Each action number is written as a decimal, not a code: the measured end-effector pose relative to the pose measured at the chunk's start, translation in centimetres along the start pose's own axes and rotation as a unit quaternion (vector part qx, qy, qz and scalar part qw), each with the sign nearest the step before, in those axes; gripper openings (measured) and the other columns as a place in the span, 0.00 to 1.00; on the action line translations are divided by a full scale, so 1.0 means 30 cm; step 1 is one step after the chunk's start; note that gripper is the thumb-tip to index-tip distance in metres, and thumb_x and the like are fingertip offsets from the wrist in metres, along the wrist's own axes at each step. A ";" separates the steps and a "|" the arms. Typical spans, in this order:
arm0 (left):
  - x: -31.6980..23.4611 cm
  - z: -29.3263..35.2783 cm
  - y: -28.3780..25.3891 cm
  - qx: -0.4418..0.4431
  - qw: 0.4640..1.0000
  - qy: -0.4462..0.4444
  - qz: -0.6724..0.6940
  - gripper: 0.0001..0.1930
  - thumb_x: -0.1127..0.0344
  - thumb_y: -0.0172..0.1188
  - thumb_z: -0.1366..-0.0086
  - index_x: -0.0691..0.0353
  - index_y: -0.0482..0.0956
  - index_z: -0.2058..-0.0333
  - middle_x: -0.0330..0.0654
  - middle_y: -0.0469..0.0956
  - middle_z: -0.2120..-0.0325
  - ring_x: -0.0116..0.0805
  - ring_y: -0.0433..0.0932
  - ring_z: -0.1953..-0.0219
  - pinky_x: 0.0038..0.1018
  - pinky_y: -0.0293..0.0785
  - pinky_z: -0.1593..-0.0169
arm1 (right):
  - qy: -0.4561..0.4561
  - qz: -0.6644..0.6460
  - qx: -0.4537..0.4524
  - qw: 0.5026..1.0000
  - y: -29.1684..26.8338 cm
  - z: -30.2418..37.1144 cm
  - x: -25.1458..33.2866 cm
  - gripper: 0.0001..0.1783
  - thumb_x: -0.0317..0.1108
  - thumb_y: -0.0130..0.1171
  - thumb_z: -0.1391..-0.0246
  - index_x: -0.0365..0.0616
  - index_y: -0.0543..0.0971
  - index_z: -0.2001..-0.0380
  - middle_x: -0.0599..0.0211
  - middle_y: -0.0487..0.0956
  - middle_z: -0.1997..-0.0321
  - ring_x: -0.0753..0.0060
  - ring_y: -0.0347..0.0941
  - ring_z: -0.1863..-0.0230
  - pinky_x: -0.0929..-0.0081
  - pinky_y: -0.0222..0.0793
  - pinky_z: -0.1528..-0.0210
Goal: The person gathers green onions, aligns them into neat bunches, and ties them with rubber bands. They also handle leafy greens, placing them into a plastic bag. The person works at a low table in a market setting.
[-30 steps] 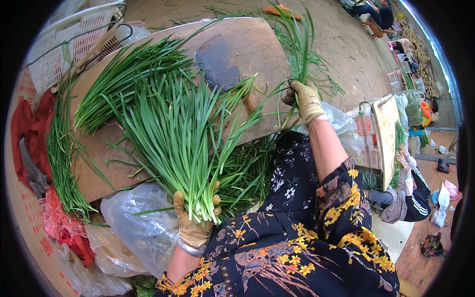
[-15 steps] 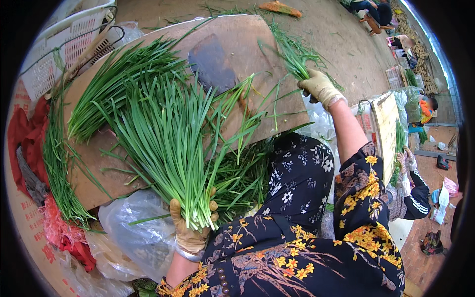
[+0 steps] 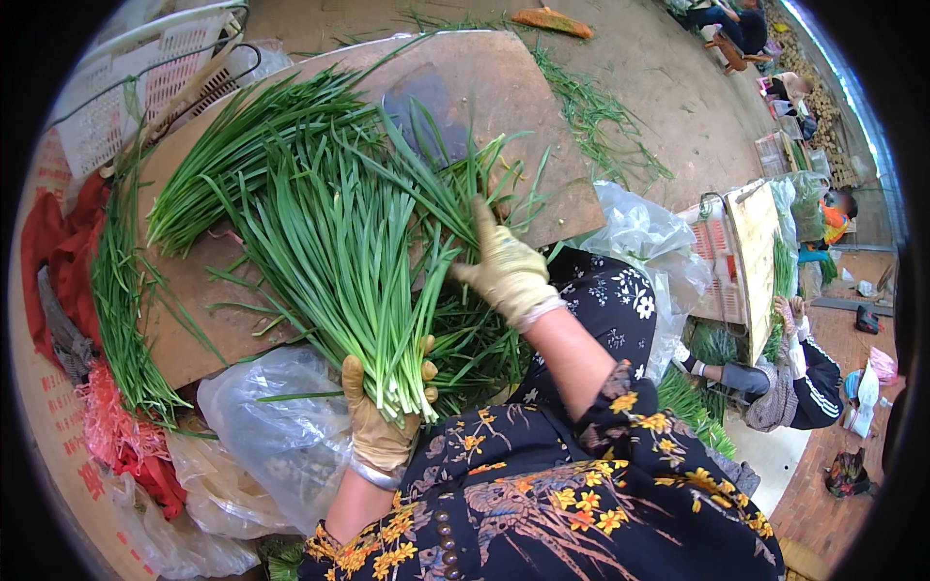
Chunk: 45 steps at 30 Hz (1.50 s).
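Note:
My left hand (image 3: 381, 418), in a pale glove with a silver bangle at its wrist, is closed around the white stem ends of a large bunch of green chives (image 3: 334, 257). The long leaves fan out away from me over a brown board (image 3: 523, 92). My right hand (image 3: 509, 268), gloved too, is over the board's near edge with index finger and thumb spread apart. Its fingertips reach looser chive leaves (image 3: 441, 198); its other fingers are partly hidden. Another pile of chives (image 3: 247, 145) lies farther left, and a dark flat blade-like plate (image 3: 426, 111) sits partly under leaves.
Clear plastic bags (image 3: 281, 426) lie by my left forearm. White crates (image 3: 184, 63) stand at far left. Scattered leaves (image 3: 596, 116) litter the floor beyond the board. Another crate (image 3: 722, 257) stands at right, near a co-worker in a dark striped sleeve (image 3: 823, 378).
My right hand has moved left and nearer from above the floor litter to the board, and its fingers have spread. My left hand keeps its hold on the bunch.

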<state>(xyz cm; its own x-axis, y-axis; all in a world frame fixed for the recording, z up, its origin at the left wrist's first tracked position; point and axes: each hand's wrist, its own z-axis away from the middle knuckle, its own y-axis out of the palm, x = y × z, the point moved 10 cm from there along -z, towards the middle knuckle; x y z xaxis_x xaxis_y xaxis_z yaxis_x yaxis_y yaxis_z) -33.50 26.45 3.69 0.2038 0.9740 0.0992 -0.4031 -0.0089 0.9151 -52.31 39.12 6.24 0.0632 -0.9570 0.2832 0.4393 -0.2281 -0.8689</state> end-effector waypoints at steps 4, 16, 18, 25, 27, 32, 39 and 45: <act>-0.004 -0.004 -0.002 0.007 1.000 0.002 -0.016 0.43 0.36 0.57 0.37 0.65 0.62 0.36 0.61 0.72 0.44 0.47 0.79 0.56 0.40 0.78 0.61 | 0.015 0.068 0.059 0.996 0.036 0.006 0.033 0.55 0.46 0.66 0.51 0.61 0.45 0.26 0.46 0.72 0.42 0.46 0.76 0.47 0.52 0.73 0.48; -0.006 0.000 -0.029 -0.001 1.000 0.008 0.007 0.41 0.37 0.57 0.37 0.68 0.65 0.38 0.61 0.72 0.44 0.50 0.80 0.56 0.40 0.78 0.61 | -0.297 0.212 -0.212 0.906 -0.321 0.051 0.013 0.41 0.20 0.54 0.51 0.47 0.59 0.31 0.60 0.78 0.69 0.53 0.78 0.68 0.57 0.74 0.65; -0.006 0.000 -0.029 0.000 1.000 0.008 0.017 0.41 0.37 0.57 0.36 0.68 0.64 0.38 0.62 0.72 0.44 0.51 0.80 0.56 0.40 0.78 0.60 | -0.344 0.220 -0.267 0.873 -0.466 0.052 0.012 0.37 0.21 0.55 0.52 0.45 0.65 0.35 0.60 0.78 0.69 0.54 0.77 0.69 0.58 0.74 0.65; -0.003 0.005 -0.037 0.013 0.999 0.002 0.046 0.41 0.38 0.56 0.36 0.68 0.63 0.37 0.62 0.71 0.43 0.53 0.79 0.54 0.42 0.77 0.58 | -0.239 0.384 -0.427 0.783 -0.973 -0.077 -0.060 0.32 0.23 0.57 0.50 0.56 0.72 0.40 0.65 0.77 0.61 0.58 0.76 0.63 0.61 0.74 0.60; 0.001 0.008 -0.050 0.001 0.999 -0.002 0.044 0.42 0.37 0.58 0.37 0.66 0.64 0.37 0.61 0.72 0.43 0.51 0.79 0.54 0.41 0.77 0.59 | -0.289 0.309 -0.480 0.768 -1.130 -0.076 -0.039 0.30 0.23 0.56 0.46 0.61 0.73 0.40 0.61 0.78 0.60 0.53 0.76 0.62 0.60 0.75 0.59; 0.005 0.013 -0.046 -0.016 1.000 0.003 0.016 0.44 0.35 0.60 0.40 0.65 0.65 0.38 0.59 0.74 0.45 0.50 0.80 0.55 0.41 0.77 0.59 | -0.357 0.288 -0.543 0.703 -1.424 -0.193 0.166 0.26 0.25 0.55 0.45 0.57 0.75 0.43 0.59 0.80 0.56 0.51 0.78 0.57 0.59 0.75 0.55; 0.017 0.027 -0.054 -0.083 0.996 -0.002 0.017 0.47 0.32 0.61 0.43 0.67 0.65 0.38 0.58 0.75 0.47 0.48 0.80 0.58 0.39 0.76 0.62 | -0.393 0.168 -0.424 0.798 -1.284 -0.543 0.424 0.22 0.25 0.54 0.47 0.54 0.79 0.48 0.59 0.81 0.56 0.51 0.78 0.55 0.60 0.75 0.53; 0.014 0.018 -0.051 -0.055 0.998 -0.004 0.026 0.47 0.33 0.61 0.42 0.68 0.63 0.37 0.60 0.74 0.46 0.50 0.80 0.58 0.40 0.76 0.61 | -0.319 0.184 -0.060 0.928 -0.566 -0.638 0.275 0.19 0.25 0.53 0.48 0.52 0.82 0.53 0.59 0.82 0.56 0.52 0.79 0.53 0.60 0.75 0.51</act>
<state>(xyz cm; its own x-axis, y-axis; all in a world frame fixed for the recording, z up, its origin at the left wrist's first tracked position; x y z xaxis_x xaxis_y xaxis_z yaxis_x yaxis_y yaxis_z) -32.33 26.74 2.54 0.1869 0.9711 0.1486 -0.5087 -0.0337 0.8603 -76.42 31.67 15.57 0.7239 -0.6813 0.1087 0.1832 0.0380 -0.9823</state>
